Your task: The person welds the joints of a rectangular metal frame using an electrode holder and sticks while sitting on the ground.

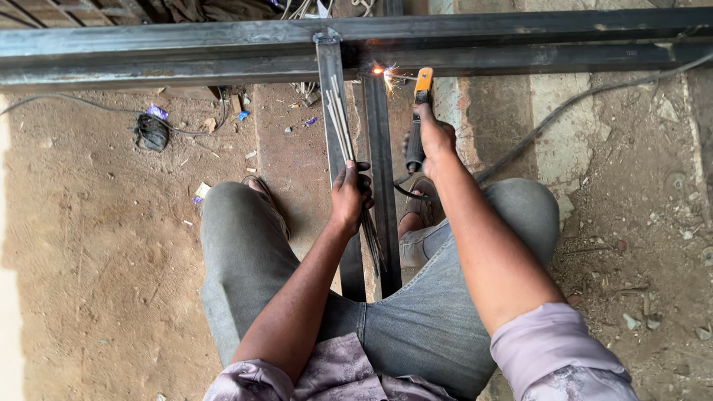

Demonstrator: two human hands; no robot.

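Observation:
My right hand [433, 138] grips a welding electrode holder [420, 111] with an orange tip and black handle. Its rod touches a dark steel bar [380, 178] where bright sparks [382, 72] fly, just below a long horizontal steel beam [186, 52]. My left hand [350, 194] holds a bundle of thin grey welding rods [340, 119] against a second upright steel bar [331, 96]. Both bars run between my knees, and I squat over them in grey jeans.
A black cable [564, 108] trails from the holder across the dirt ground to the right. A coil of dark wire [151, 132] and small scraps lie on the ground at the left. A concrete strip [553, 141] lies under the frame.

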